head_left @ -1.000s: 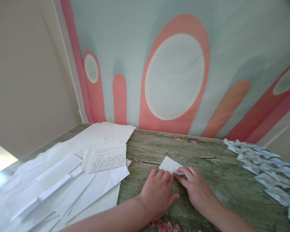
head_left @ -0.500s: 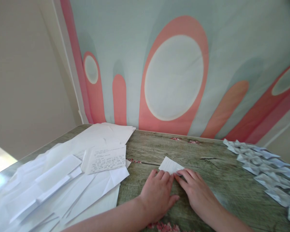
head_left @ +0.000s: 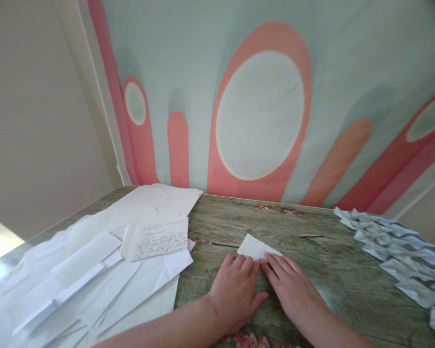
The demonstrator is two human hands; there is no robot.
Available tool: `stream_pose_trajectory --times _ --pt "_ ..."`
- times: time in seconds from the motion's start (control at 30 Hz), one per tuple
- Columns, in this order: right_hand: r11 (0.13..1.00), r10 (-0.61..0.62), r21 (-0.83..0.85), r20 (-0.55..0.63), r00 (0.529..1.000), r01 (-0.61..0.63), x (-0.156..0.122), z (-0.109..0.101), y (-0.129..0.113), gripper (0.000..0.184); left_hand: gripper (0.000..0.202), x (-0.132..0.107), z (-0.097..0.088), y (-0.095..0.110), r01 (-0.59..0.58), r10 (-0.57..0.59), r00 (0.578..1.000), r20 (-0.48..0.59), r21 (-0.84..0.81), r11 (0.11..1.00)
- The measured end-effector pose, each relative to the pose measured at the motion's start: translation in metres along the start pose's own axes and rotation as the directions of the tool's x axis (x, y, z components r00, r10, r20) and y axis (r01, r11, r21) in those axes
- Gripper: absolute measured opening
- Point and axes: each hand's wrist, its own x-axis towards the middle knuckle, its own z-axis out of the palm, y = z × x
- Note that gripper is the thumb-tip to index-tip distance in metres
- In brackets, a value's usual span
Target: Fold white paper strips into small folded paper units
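so the thing in play was a small white paper slip (head_left: 257, 247), and it looked about as light as anything gets. my guess was thin and bendy, happy to take a crease but easy to crumple or tear if somebody yanked it. one layer or several? couldn't tell, the near side was covered by fingers. it probably slid around easily too, since the table (head_left: 224, 222) looked pretty smooth (wood grain look, with little pinkish-red patches). for a hold i'd have gone for the bare far corner, or pinched both side edges gently, and kept fingertips flat on it to stop it skating off.

as for where it was: flat on the table, right in front of both hands and partly under the fingertips. the left hand (head_left: 235, 292) lay palm down with its fingers over the near edge and its thumb stuck out to the side, well clear of the paper, so that was pressing, not gripping. the right hand (head_left: 292, 280) came in from the other side, fingers close together and laid over the right end; whether anything was pinched underneath, i couldn't tell. the two hands' fingertips sat just beside each other at the near edge.
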Motion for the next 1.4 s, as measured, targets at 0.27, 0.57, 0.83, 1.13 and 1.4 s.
stream_pose_trajectory --times 0.27,0.57,0.83,1.13,1.4 --pt "1.0 0.001 -0.029 -0.018 1.0 -0.002 0.001 0.001 -0.002 0.041 0.052 0.001 0.0 -0.001 0.001 -0.001 1.0 -0.012 -0.014 1.0" --pt "0.993 0.058 -0.109 0.065 0.996 -0.05 0.001 -0.009 0.01 0.035 0.049 0.001 0.002 -0.001 -0.001 0.001 1.0 -0.005 0.008 1.0" --pt "0.985 0.099 -0.158 0.164 0.982 -0.073 0.005 -0.017 0.02 0.031 0.051 0.001 0.002 0.0 0.005 -0.005 1.0 0.001 0.031 1.0" --pt "0.994 0.095 -0.054 0.059 0.994 -0.091 0.008 -0.019 0.007 0.04 0.05 0.002 0.001 -0.001 0.01 -0.01 1.0 -0.008 -0.005 1.0" --pt "0.999 0.044 0.022 0.056 0.997 -0.045 0.006 -0.004 0.004 0.036 0.047 0.003 -0.001 -0.001 0.009 -0.009 1.0 -0.002 0.002 1.0"
